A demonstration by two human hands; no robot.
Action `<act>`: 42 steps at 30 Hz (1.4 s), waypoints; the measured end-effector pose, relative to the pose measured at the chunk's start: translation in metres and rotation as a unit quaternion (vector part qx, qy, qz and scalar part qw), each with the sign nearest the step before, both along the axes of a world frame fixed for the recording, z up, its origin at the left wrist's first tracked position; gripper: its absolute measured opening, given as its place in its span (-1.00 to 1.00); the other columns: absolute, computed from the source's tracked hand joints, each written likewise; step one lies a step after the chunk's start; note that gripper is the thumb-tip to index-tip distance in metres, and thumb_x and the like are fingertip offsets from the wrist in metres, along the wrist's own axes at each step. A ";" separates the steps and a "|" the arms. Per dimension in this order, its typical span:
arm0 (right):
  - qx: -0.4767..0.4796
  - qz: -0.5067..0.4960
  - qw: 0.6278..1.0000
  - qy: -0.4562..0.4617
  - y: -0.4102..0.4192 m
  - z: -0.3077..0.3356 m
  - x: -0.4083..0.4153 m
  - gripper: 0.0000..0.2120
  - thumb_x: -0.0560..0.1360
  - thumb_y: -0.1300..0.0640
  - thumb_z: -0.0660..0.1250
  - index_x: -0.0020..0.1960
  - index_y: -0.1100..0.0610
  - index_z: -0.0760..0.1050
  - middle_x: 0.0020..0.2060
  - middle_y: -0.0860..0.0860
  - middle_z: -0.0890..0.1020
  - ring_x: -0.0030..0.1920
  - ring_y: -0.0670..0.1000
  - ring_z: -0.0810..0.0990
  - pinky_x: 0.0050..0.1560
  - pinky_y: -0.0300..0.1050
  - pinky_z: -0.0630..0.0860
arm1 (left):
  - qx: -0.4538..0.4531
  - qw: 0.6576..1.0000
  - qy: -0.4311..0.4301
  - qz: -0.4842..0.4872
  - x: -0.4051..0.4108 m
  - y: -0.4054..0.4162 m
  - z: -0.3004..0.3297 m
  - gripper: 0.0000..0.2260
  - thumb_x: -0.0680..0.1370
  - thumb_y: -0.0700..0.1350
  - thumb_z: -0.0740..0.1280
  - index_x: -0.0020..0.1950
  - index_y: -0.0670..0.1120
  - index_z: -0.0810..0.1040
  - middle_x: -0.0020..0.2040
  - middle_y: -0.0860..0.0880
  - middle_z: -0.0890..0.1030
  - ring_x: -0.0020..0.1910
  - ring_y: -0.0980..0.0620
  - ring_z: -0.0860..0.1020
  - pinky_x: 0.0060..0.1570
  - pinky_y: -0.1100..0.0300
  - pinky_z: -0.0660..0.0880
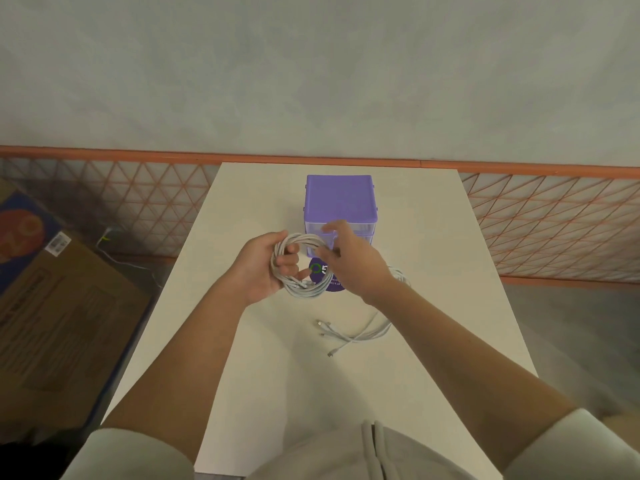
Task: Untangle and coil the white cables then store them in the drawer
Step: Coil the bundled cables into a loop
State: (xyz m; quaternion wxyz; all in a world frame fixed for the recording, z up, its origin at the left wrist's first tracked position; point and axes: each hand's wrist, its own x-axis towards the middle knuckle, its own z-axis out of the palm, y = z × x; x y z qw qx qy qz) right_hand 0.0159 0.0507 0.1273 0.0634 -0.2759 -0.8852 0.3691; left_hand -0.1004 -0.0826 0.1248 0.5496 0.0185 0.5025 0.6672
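Observation:
My left hand (268, 268) grips a coiled white cable (304, 287), its fingers curled through the ring of loops above the table. My right hand (349, 258) pinches the coil's far right side, just in front of the purple drawer unit (339, 199). The unit's drawers look closed, partly hidden by my right hand. More white cables (367, 332) lie loose on the table under my right forearm, with several connector ends pointing left.
A purple round sticker (329, 275) lies on the white table (263, 358) below the coil. A cardboard box (59, 306) stands on the floor at the left. An orange lattice barrier (554, 220) runs behind the table.

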 end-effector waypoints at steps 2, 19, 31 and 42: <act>0.023 -0.028 0.999 -0.023 -0.004 -0.003 0.002 -0.67 0.59 -0.13 0.23 0.24 0.03 0.37 -0.18 -0.01 0.59 -0.20 0.08 0.54 -0.19 -0.07 0.46 | 0.005 1.000 0.002 -0.004 0.001 0.003 -0.003 -0.64 0.66 0.05 0.10 -0.26 -0.11 0.38 -0.49 0.04 0.23 -0.55 0.08 0.23 -0.05 0.11 0.45; 0.070 0.036 0.994 -0.071 0.010 -0.001 0.007 -0.68 0.64 -0.16 0.10 -0.22 -0.07 0.40 -0.30 -0.06 0.52 -0.25 0.03 0.49 -0.30 -0.12 0.35 | 0.028 0.997 0.065 -0.003 0.010 -0.004 -0.001 -0.69 0.60 0.07 0.23 -0.12 -0.16 0.54 -0.36 -0.04 0.46 -0.34 0.01 0.46 0.21 -0.01 0.45; 0.093 -0.004 0.993 -0.073 0.007 0.002 0.006 -0.66 0.65 -0.13 0.07 -0.10 0.00 0.50 -0.27 -0.03 0.56 -0.25 0.05 0.53 -0.34 -0.15 0.34 | -0.145 0.916 0.369 -0.057 0.020 0.000 -0.013 -0.63 0.41 -0.41 0.46 0.00 -0.01 0.45 -0.26 0.01 0.64 -0.17 0.07 0.65 -0.18 0.25 0.58; 0.141 0.055 0.986 -0.068 0.009 0.002 0.006 -0.62 0.67 -0.13 0.03 -0.06 0.01 0.54 -0.20 -0.04 0.59 -0.20 0.04 0.53 -0.31 -0.15 0.36 | -0.123 0.952 0.261 -0.104 0.012 0.000 0.007 -0.64 0.59 0.18 0.25 0.01 -0.10 0.61 -0.30 -0.04 0.60 -0.21 0.00 0.68 -0.10 0.18 0.57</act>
